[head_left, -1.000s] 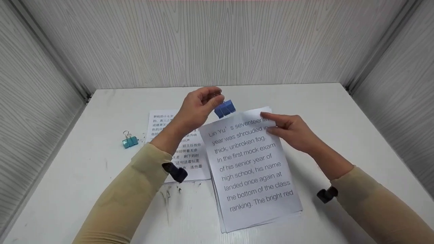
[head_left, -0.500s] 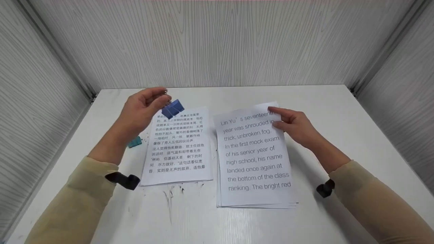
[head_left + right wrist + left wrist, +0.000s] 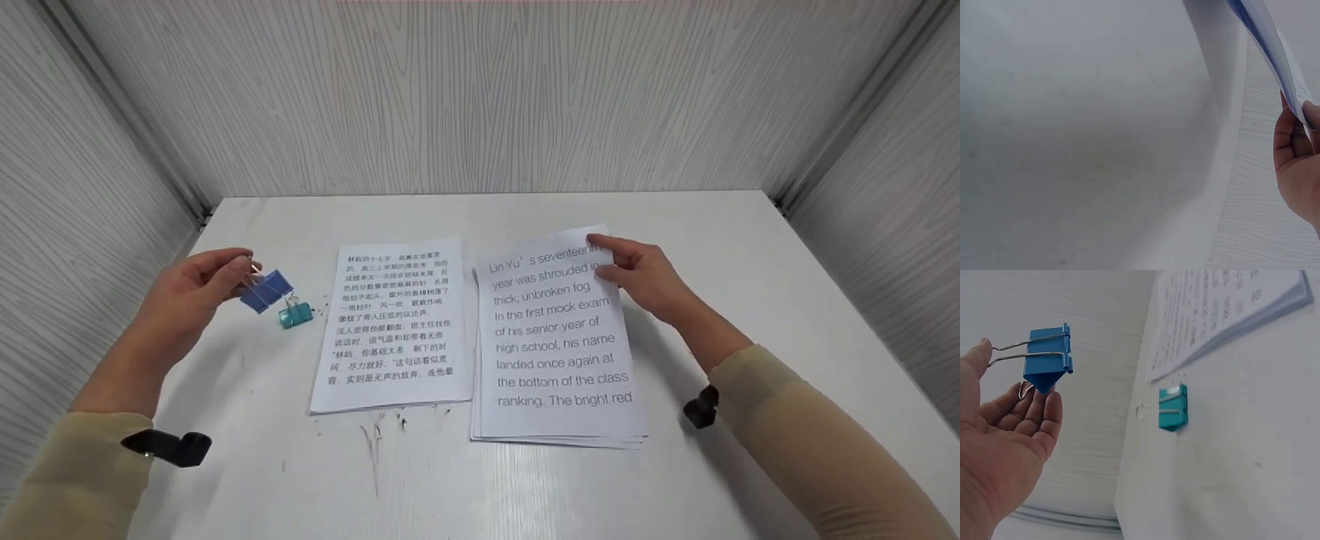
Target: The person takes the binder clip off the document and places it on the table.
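By its wire handles, my left hand (image 3: 196, 291) pinches a blue binder clip (image 3: 267, 292) above the left side of the table. In the left wrist view, the blue clip (image 3: 1047, 354) hangs between thumb and fingers, gripping no paper. Just beyond it a teal binder clip (image 3: 295, 312) lies on the table. My right hand (image 3: 641, 274) pinches the upper right edge of a stack of English-printed sheets (image 3: 559, 337), its top raised off the table. The right wrist view shows the sheets (image 3: 1269, 42) bent where thumb and fingers hold them.
A second stack of sheets, printed in Chinese (image 3: 394, 322), lies flat left of the held stack. The white table (image 3: 420, 480) carries dark smudges in front of it. Grained panels (image 3: 480, 97) wall the back and both sides.
My left hand has carried the blue binder clip from the top of the English sheets leftward, near the teal clip. The English stack has swung straighter and its lower edge has shifted away from me.
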`<state>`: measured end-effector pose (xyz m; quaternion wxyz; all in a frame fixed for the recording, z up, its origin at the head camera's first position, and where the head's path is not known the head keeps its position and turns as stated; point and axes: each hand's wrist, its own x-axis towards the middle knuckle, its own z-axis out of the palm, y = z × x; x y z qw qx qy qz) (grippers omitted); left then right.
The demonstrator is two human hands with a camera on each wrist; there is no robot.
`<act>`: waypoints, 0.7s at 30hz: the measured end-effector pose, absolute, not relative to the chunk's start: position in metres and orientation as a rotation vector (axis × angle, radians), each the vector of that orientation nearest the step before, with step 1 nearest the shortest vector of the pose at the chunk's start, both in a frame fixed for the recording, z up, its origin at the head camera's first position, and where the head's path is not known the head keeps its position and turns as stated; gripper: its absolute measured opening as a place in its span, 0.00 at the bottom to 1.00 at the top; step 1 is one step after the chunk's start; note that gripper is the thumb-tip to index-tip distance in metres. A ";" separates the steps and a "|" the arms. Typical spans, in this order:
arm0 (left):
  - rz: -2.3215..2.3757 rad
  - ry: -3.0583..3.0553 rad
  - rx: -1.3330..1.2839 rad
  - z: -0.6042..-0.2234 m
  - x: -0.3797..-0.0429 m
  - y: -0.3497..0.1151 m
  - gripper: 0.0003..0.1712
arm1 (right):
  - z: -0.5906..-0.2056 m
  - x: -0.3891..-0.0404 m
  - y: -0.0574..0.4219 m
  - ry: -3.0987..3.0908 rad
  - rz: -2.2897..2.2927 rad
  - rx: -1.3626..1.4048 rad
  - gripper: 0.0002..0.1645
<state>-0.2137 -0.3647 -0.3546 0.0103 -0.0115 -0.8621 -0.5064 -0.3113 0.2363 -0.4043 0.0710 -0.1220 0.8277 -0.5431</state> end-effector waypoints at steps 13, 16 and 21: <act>-1.619 -2.808 0.054 -0.404 -0.202 -0.409 0.41 | -0.417 -0.322 0.233 2.497 -1.640 -0.296 0.34; -1.634 -2.812 0.037 -0.411 -0.202 -0.410 0.42 | -0.418 -0.323 0.232 2.469 -1.658 -0.303 0.34; -1.547 -2.919 0.074 -0.417 -0.204 -0.409 0.43 | -0.421 -0.326 0.230 2.468 -1.651 -0.275 0.35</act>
